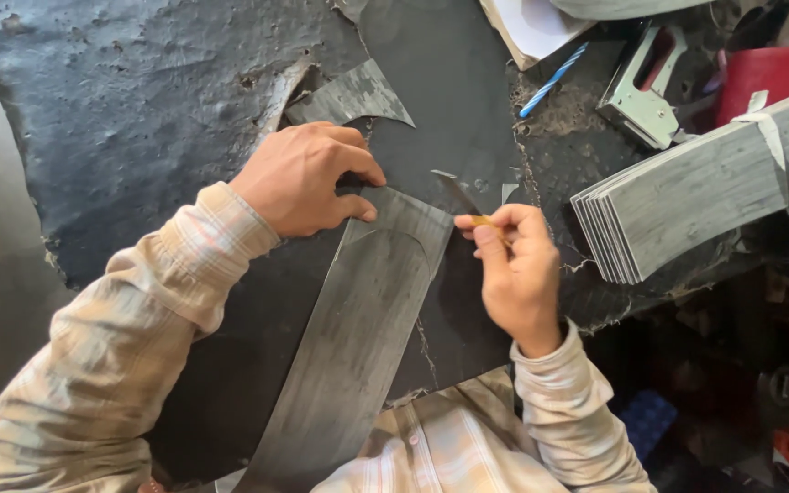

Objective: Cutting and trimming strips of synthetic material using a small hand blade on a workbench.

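Observation:
A long grey sheet strip [349, 356] with a wood-grain look lies on the black work surface [139, 110], running from the bottom edge up to the middle. A rounded outline is scored near its top end. My left hand [308, 178] presses down on the strip's upper left corner with bent fingers. My right hand [513, 265] pinches a small knife with a yellowish handle [481, 220], its dark blade [457, 192] pointing up and left at the strip's top right corner. A cut-off grey scrap [353, 96] lies just above my left hand.
A banded stack of grey sheets [705, 183] sits at the right. Behind it are a metal staple gun [646, 87], a blue striped pencil [554, 78], a red container [764, 68] and white paper [531, 23]. Clutter fills the lower right.

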